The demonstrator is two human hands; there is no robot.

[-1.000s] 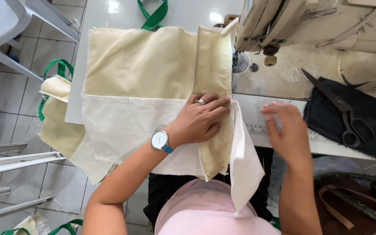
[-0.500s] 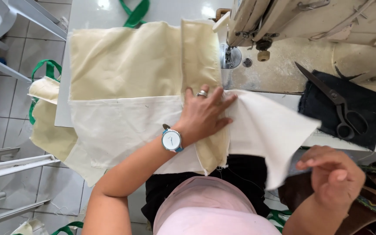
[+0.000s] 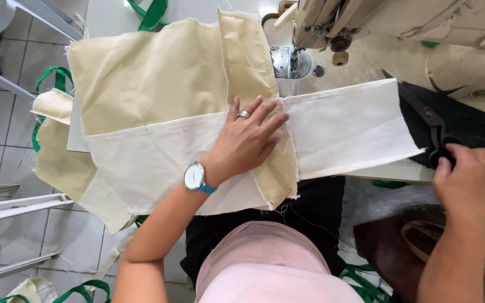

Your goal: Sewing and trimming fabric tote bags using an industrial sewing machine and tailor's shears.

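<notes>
Nearest, pink top and dark lap at the table edge. Right hand point(image 3: 466, 178) curled over the black scissor handles point(image 3: 442, 150), fingers closing on them, blades point(image 3: 413, 104) pointing away across a dark cloth point(image 3: 467, 120). Left hand point(image 3: 246, 141) spread flat, wide open, pinning the cream fabric panels point(image 3: 158, 84) at the seam where the white strip point(image 3: 346, 128) unfolds rightward. Beyond, sewing machine head point(image 3: 366, 22) and needle plate point(image 3: 287, 60). Step in hand, by the look: taking up scissors for trimming. Next calls for a firm grip, fabric kept flat, stray threads near the seam found.

Bright even overhead light, soft shadows, sharp focus.
</notes>
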